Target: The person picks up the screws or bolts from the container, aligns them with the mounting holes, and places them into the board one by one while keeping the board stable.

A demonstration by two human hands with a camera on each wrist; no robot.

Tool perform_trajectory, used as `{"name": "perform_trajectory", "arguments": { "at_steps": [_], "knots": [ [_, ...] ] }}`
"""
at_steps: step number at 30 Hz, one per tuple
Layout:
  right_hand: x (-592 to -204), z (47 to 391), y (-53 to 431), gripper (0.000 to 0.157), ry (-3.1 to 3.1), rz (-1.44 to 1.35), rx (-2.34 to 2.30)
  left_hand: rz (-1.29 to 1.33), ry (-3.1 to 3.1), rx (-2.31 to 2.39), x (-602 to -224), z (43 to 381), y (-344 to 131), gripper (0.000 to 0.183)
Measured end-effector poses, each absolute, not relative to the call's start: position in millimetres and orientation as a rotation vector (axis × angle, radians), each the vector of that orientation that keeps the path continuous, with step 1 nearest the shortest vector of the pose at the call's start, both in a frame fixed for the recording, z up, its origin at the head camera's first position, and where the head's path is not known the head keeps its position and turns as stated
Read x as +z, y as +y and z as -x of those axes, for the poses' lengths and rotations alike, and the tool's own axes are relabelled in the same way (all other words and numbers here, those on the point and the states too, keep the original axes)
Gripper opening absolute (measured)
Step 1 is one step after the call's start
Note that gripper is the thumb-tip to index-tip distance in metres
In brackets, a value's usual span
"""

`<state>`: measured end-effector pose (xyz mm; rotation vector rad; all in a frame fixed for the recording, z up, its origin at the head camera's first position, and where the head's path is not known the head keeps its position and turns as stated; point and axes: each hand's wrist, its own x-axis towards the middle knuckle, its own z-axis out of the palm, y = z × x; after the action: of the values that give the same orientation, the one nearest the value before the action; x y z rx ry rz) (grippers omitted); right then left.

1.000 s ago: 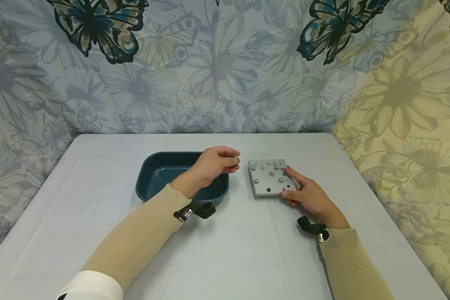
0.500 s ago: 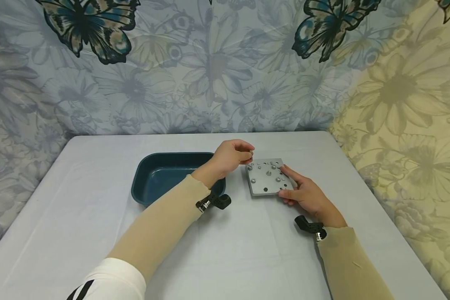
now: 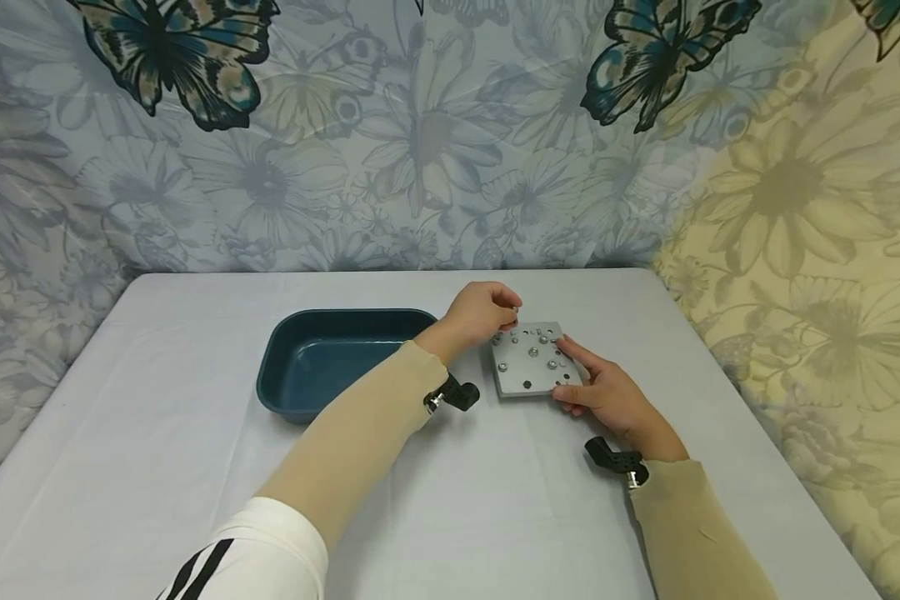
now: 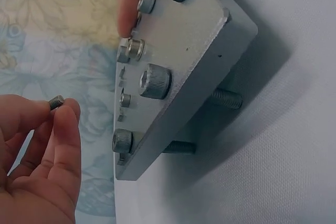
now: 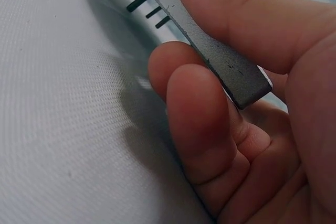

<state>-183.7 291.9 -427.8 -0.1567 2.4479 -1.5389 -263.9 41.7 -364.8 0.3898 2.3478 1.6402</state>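
Observation:
A small threaded screw (image 4: 56, 102) is pinched between the thumb and fingertips of my left hand (image 3: 483, 311). That hand hovers over the far left corner of a square metal plate (image 3: 521, 382). Several socket-head bolts (image 4: 155, 81) stand in the plate's holes, and their threaded shanks (image 4: 227, 99) stick out underneath. My right hand (image 3: 607, 400) grips the plate by its right edge, thumb on the near side and fingers curled beneath. In the right wrist view the plate's edge (image 5: 231, 69) lies between thumb and fingers, held off the cloth.
A dark teal tray (image 3: 300, 414) stands on the white-covered table (image 3: 450, 500), left of the plate, with my left forearm passing over its right end. Behind the table hangs a floral backdrop (image 3: 420, 167) with butterflies.
My left hand has moved right with the screw, from above the tray's right end to the plate's far left corner. My right hand keeps its grip on the plate.

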Motion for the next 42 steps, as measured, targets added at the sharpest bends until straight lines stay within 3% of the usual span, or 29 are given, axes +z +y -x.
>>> {"name": "perform_trajectory", "arguments": {
  "at_steps": [18, 42],
  "knots": [
    [-428.7, 183.9, 290.7, 0.092, 2.443, 0.176, -1.557, -0.445, 2.536, 1.405, -374.7, 270.1, 57.8, 0.02],
    [-428.5, 185.1, 292.1, 0.089, 2.437, 0.209, -1.573, -0.659, 2.683, 1.138, -385.1, 280.6, 67.3, 0.017]
  ]
}}
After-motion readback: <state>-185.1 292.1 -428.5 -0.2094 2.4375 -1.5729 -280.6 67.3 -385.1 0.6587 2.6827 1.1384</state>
